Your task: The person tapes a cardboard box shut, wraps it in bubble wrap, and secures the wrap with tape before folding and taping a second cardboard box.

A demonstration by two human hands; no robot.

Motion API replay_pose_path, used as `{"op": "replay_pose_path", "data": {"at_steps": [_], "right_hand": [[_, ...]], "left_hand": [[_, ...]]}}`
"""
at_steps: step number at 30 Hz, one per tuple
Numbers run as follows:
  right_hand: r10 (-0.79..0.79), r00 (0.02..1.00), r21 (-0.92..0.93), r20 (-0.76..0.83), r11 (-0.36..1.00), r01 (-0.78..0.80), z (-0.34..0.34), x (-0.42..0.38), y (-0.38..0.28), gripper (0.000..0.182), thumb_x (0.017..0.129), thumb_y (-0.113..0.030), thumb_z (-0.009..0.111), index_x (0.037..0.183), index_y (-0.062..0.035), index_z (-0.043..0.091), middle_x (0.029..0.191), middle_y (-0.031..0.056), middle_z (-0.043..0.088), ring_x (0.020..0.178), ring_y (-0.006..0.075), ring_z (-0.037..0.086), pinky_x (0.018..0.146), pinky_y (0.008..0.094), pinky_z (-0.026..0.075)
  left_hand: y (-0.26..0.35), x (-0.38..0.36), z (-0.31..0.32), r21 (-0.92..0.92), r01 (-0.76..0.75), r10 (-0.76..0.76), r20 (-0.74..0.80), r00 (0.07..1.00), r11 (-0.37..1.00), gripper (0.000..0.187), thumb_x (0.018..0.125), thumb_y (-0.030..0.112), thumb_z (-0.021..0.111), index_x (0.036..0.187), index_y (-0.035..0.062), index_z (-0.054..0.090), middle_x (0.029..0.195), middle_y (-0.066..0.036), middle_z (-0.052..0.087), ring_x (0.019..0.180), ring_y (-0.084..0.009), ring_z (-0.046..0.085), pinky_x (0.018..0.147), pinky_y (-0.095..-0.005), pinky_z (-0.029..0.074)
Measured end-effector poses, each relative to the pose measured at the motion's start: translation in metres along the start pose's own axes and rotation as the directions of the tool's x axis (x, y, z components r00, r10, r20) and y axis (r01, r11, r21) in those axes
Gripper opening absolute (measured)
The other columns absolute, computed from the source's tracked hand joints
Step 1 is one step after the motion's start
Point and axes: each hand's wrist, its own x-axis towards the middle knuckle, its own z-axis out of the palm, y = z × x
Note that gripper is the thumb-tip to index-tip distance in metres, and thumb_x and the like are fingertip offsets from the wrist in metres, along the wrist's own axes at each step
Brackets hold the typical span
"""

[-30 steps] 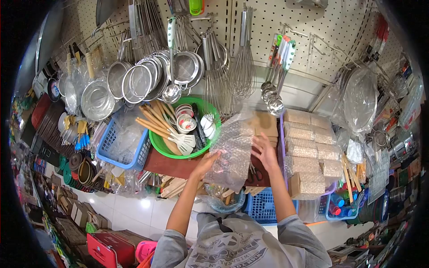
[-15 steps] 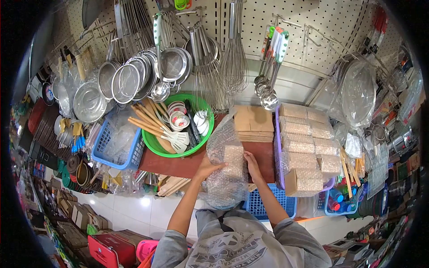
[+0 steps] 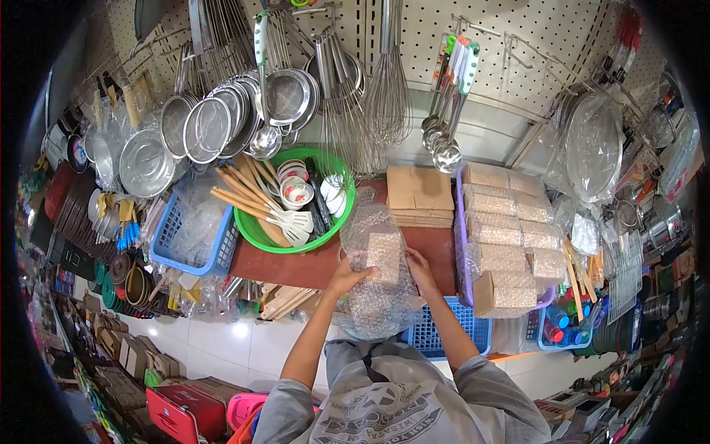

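Note:
A small brown box [image 3: 382,256] lies on a sheet of bubble wrap [image 3: 373,303] that hangs over the front edge of the red-brown table [image 3: 285,272]. My left hand [image 3: 347,278] is closed on the left side of the wrap and box, its thumb on the box's lower left. On the right, my right hand [image 3: 420,271] pinches the edge of the bubble wrap beside the box. Behind them is a stack of flat brown boxes [image 3: 420,194].
Right of the table stands a purple basket [image 3: 460,244] of wrapped boxes. A green basin [image 3: 259,240] of utensils and a blue basket [image 3: 171,255] are on the left. Another blue basket [image 3: 444,334] sits below. Strainers [image 3: 207,129] and whisks [image 3: 390,96] hang above.
The bubble wrap's lower part has spread to the right. My right hand has shifted slightly right and holds the wrap edge; the box has moved slightly left and up.

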Motion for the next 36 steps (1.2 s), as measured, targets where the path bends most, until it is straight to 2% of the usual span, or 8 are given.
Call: {"op": "replay_pose_path", "data": {"at_steps": [6, 9, 15, 18, 21, 24, 33, 36], "right_hand": [[-0.058, 0.998, 0.076, 0.012, 0.996, 0.057, 0.014, -0.010, -0.014, 0.048, 0.089, -0.015, 0.069, 0.132, -0.0059, 0.049, 0.120, 0.0090, 0.059, 0.111, 0.0181, 0.056, 0.096, 0.0296, 0.045], [-0.045, 0.997, -0.031, -0.057, 0.999, 0.043, 0.019, -0.010, -0.016, 0.059, 0.083, -0.012, 0.075, 0.133, -0.0076, 0.044, 0.120, 0.0114, 0.059, 0.112, 0.0199, 0.057, 0.097, 0.0313, 0.046], [-0.129, 0.991, -0.119, -0.037, 0.985, 0.124, 0.029, 0.003, -0.001, 0.056, 0.083, -0.013, 0.074, 0.127, -0.0079, 0.039, 0.117, 0.0124, 0.059, 0.110, 0.0210, 0.057, 0.093, 0.0338, 0.046], [-0.104, 0.992, -0.233, -0.066, 0.969, 0.086, 0.036, 0.000, -0.006, 0.056, 0.085, -0.011, 0.071, 0.127, -0.0085, 0.033, 0.114, 0.0126, 0.060, 0.108, 0.0214, 0.057, 0.094, 0.0344, 0.045], [-0.131, 0.990, -0.209, -0.048, 0.971, 0.118, 0.043, -0.001, -0.008, 0.058, 0.088, -0.010, 0.067, 0.130, -0.0091, 0.028, 0.114, 0.0144, 0.060, 0.109, 0.0214, 0.056, 0.095, 0.0340, 0.043], [-0.073, 0.997, -0.228, -0.038, 0.972, 0.063, 0.045, -0.004, -0.016, 0.061, 0.088, -0.012, 0.066, 0.132, -0.0089, 0.024, 0.117, 0.0161, 0.058, 0.111, 0.0225, 0.056, 0.097, 0.0337, 0.042], [-0.074, 0.997, -0.370, -0.003, 0.926, 0.068, 0.054, -0.016, -0.035, 0.069, 0.085, -0.014, 0.068, 0.136, -0.0093, 0.021, 0.122, 0.0197, 0.055, 0.117, 0.0276, 0.053, 0.099, 0.0377, 0.040], [-0.087, 0.996, -0.457, -0.011, 0.887, 0.072, 0.053, -0.013, -0.030, 0.074, 0.084, -0.015, 0.069, 0.138, -0.0113, 0.019, 0.125, 0.0214, 0.052, 0.120, 0.0294, 0.051, 0.100, 0.0389, 0.039]], "left_hand": [[0.015, -0.008, 0.001, 0.010, -0.036, 0.036, 0.011, 0.999, 0.999, 0.069, 0.076, 0.028, 0.084, 0.129, -0.0014, 0.051, 0.122, -0.014, 0.060, 0.111, -0.0226, 0.057, 0.094, -0.0340, 0.047], [0.026, -0.012, -0.002, -0.038, 0.036, -0.034, 0.065, 0.997, 0.999, 0.072, 0.076, 0.028, 0.084, 0.130, -0.0020, 0.050, 0.123, -0.014, 0.060, 0.112, -0.0229, 0.057, 0.096, -0.0344, 0.047], [0.004, -0.004, -0.010, -0.024, -0.033, 0.034, 0.049, 0.998, 0.999, 0.080, 0.074, 0.032, 0.085, 0.134, -0.0025, 0.045, 0.128, -0.016, 0.057, 0.116, -0.0247, 0.055, 0.098, -0.0356, 0.046], [0.000, -0.001, -0.017, -0.017, 0.010, -0.008, 0.081, 0.997, 1.000, 0.083, 0.074, 0.034, 0.085, 0.135, -0.0028, 0.042, 0.130, -0.016, 0.054, 0.118, -0.0254, 0.054, 0.098, -0.0359, 0.046], [0.000, 0.003, -0.023, 0.030, -0.026, 0.021, 0.129, 0.991, 0.999, 0.086, 0.074, 0.035, 0.085, 0.136, -0.0029, 0.040, 0.130, -0.016, 0.054, 0.117, -0.0254, 0.054, 0.098, -0.0362, 0.046], [-0.001, 0.002, -0.023, -0.038, -0.038, 0.043, 0.133, 0.990, 0.999, 0.086, 0.074, 0.035, 0.085, 0.137, -0.0022, 0.039, 0.128, -0.016, 0.055, 0.116, -0.0248, 0.054, 0.098, -0.0361, 0.046], [0.002, -0.007, -0.032, -0.052, -0.035, 0.044, 0.175, 0.984, 0.998, 0.081, 0.075, 0.032, 0.085, 0.134, -0.0007, 0.040, 0.123, -0.014, 0.056, 0.113, -0.0226, 0.054, 0.096, -0.0358, 0.046], [0.006, -0.013, -0.032, -0.054, -0.081, 0.089, 0.159, 0.983, 0.995, 0.081, 0.075, 0.032, 0.085, 0.134, -0.0003, 0.040, 0.122, -0.014, 0.056, 0.113, -0.0229, 0.054, 0.097, -0.0360, 0.046]]}}
